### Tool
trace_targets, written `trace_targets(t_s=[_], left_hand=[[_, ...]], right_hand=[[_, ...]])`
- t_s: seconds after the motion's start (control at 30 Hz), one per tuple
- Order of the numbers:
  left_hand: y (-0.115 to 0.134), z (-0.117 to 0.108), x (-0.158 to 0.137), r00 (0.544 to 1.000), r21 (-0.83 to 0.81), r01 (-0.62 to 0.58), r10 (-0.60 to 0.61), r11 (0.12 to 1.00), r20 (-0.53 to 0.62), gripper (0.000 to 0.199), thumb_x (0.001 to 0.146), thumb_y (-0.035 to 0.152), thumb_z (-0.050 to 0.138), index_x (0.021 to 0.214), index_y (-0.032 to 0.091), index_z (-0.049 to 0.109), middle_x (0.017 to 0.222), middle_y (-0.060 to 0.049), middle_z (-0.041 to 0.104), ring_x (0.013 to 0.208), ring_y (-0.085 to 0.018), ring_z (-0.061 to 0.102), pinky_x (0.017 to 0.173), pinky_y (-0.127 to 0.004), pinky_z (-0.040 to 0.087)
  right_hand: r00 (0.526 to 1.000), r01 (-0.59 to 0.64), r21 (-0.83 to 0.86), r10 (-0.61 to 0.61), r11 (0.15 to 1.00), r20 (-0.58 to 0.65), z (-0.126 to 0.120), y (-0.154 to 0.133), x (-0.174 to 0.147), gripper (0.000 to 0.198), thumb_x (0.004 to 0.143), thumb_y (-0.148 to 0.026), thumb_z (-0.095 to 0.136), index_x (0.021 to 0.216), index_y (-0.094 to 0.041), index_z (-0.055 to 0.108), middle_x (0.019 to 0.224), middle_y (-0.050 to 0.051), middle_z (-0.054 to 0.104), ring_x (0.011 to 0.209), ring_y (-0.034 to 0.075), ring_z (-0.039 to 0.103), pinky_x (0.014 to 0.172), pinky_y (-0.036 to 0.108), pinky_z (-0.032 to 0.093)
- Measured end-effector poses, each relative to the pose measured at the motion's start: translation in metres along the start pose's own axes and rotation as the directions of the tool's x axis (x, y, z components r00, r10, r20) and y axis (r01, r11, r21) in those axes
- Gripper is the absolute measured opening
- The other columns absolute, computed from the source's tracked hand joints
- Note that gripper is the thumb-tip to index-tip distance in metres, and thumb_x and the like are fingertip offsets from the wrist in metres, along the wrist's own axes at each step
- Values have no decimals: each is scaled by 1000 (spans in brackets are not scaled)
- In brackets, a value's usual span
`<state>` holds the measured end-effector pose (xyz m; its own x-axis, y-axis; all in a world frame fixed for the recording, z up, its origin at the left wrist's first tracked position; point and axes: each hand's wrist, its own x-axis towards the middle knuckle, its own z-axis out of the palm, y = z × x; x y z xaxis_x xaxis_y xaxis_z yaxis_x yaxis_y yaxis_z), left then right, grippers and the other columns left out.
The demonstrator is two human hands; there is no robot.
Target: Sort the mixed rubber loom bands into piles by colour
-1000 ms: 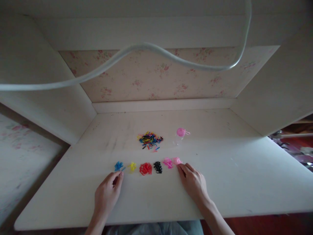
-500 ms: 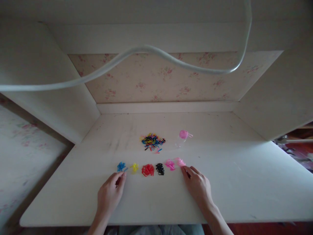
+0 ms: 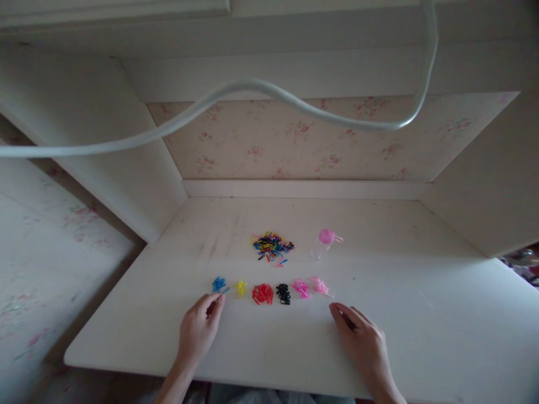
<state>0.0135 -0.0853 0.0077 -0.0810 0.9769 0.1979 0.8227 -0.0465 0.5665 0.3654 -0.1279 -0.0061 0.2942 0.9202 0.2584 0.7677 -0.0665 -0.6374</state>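
My left hand [image 3: 200,325] rests at the front left with thumb and fingers pinched together, just below a small pile of blue rubber bands [image 3: 218,284]. A loose blue band lies by its fingertips; whether they grip anything is too small to tell. My right hand [image 3: 360,339] is closed, thumb against index finger, with nothing visible in it. It stands apart from the light pink rubber bands [image 3: 319,285]. Between the hands, in a row, lie yellow rubber bands [image 3: 240,288], red rubber bands [image 3: 263,294], black rubber bands [image 3: 283,293] and bright pink rubber bands [image 3: 301,288].
A mixed heap of coloured rubber bands [image 3: 272,244] sits behind the row. To its right lies a clear container with a pink lid [image 3: 327,237]. White panels enclose the white desk [image 3: 269,348] at the sides and back. A white cable [image 3: 252,85] crosses the upper view.
My right hand has drawn back from the light pink pile, toward the front right. The left hand keeps its place by the blue bands. The whole view has shifted slightly.
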Motion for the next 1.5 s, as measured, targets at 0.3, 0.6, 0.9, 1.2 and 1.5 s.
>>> trace_targets(t_s=[0.3, 0.6, 0.9, 1.2, 1.5], left_hand=[[91, 3, 43, 951, -34, -213, 215, 977, 224, 30, 91, 37, 42, 90, 22, 67, 88, -3, 69, 77, -14, 63, 73, -22, 46], [136, 69, 95, 906, 189, -272, 185, 944, 381, 23, 88, 37, 48, 88, 27, 68, 96, -2, 68, 86, -18, 63, 73, -26, 45], [133, 81, 104, 898, 265, -260, 131, 929, 420, 25, 88, 38, 48, 95, 27, 69, 103, -4, 67, 91, -19, 62, 76, -27, 44], [131, 81, 103, 871, 246, -314, 176, 917, 459, 24, 89, 33, 46, 90, 25, 69, 100, -4, 66, 91, -17, 62, 78, -26, 43], [123, 80, 109, 867, 202, -298, 176, 933, 466, 25, 90, 28, 43, 87, 21, 66, 99, -5, 65, 92, -17, 62, 80, -25, 43]], right_hand=[[986, -50, 32, 44, 998, 161, 0, 1, 3, 37, 88, -50, 44, 89, -25, 72, 78, 1, 68, 67, 14, 63, 62, 20, 46], [987, -18, 98, 2, 995, 160, -3, 0, 4, 35, 90, -46, 44, 87, -25, 71, 74, 1, 66, 63, 13, 60, 60, 20, 43], [989, -38, 135, 19, 990, 144, -4, -1, 7, 32, 89, -43, 46, 85, -24, 71, 72, 1, 65, 61, 13, 58, 59, 19, 41], [986, -45, 147, 21, 988, 164, -4, -1, 6, 31, 90, -43, 46, 84, -25, 70, 71, 0, 63, 62, 12, 57, 59, 20, 40], [988, -35, 133, 15, 990, 151, -4, 0, 5, 32, 89, -44, 45, 86, -25, 71, 72, 0, 65, 61, 12, 58, 60, 20, 41]])
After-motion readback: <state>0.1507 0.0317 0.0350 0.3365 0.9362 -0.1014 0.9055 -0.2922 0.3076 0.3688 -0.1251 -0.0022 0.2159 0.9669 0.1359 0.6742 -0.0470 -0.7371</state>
